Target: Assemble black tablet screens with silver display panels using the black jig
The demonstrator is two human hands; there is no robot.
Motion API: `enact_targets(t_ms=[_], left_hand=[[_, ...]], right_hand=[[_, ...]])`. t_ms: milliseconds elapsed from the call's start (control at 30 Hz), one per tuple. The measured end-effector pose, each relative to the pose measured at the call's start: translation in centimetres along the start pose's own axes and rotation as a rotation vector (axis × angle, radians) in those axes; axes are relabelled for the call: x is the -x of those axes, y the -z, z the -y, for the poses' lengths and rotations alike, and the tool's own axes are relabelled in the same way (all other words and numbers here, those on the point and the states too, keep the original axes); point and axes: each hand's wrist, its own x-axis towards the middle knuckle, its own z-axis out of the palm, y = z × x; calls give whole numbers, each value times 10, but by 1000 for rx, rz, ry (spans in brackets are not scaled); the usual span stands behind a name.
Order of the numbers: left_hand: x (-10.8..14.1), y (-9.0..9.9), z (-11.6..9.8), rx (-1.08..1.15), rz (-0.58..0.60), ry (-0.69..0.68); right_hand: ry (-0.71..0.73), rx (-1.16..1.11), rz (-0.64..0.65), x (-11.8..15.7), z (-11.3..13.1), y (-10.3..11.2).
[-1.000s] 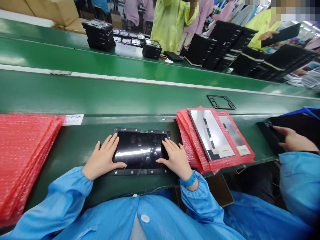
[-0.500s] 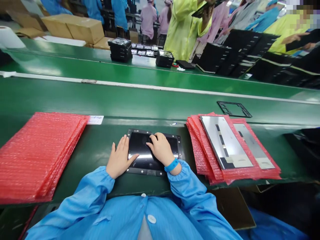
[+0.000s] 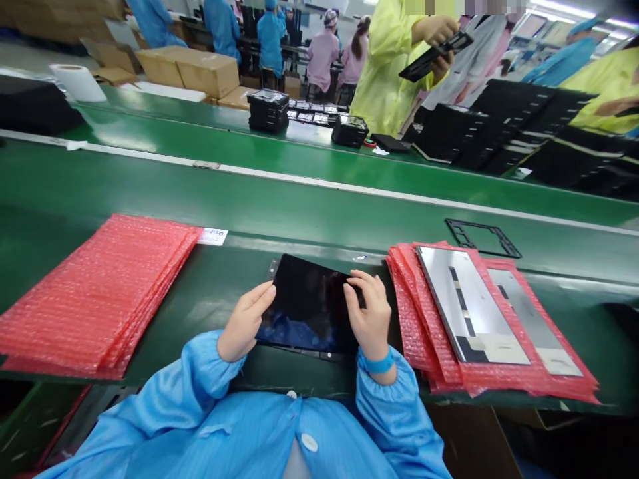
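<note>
A black, glossy display panel (image 3: 309,303) is tilted between my hands, just above a dark plate with pale round dots along its rim (image 3: 273,267). My left hand (image 3: 245,320) grips the panel's left edge, thumb on top. My right hand (image 3: 370,311) has its fingers bent around the right edge near the upper corner; a blue band circles that wrist. Most of the plate is hidden under the panel. To the right, silver-backed display panels (image 3: 472,306) lie on red bubble-wrap sleeves (image 3: 412,313).
A stack of red bubble-wrap sleeves (image 3: 107,293) lies at left, with a white label (image 3: 214,237) by it. A thin black frame (image 3: 483,238) rests at the back right. Beyond the white rail (image 3: 299,181) stand black stacks (image 3: 267,112), cardboard boxes (image 3: 187,70) and several co-workers.
Both hands lay on the plate before; now they hold the panel lifted and tilted off it. My right hand has shifted right to the edge. The whole view has swung slightly left.
</note>
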Motion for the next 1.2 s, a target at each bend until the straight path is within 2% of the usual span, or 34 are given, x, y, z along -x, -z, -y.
enact_targets(t_ms=[167, 233, 300, 367, 433, 500, 667, 767, 967, 1200], left_hand=[[0, 7, -17, 111, -26, 36], [-1, 12, -21, 127, -28, 24], [-1, 14, -23, 159, -11, 23], [-2, 15, -23, 203, 5, 37], [-3, 16, -22, 235, 4, 45], [-5, 16, -19, 242, -8, 40], [-11, 21, -15, 246, -18, 68], [-15, 24, -12, 267, -72, 89], [-22, 30, -7, 226, -117, 144], [-26, 31, -7, 152, -107, 202]], right_hand=[[-157, -6, -124, 21, -9, 30], [-280, -56, -103, 32, -18, 38], [-445, -158, 8, 44, -27, 43], [-583, -291, 178, 54, -33, 47], [-638, -409, 343, 60, -34, 52], [-631, -485, 436, 64, -30, 57], [-590, -553, 512, 65, -11, 73], [-561, -555, 579, 60, 2, 79], [-509, -592, 564, 51, 20, 78], [-466, -597, 521, 55, 18, 76]])
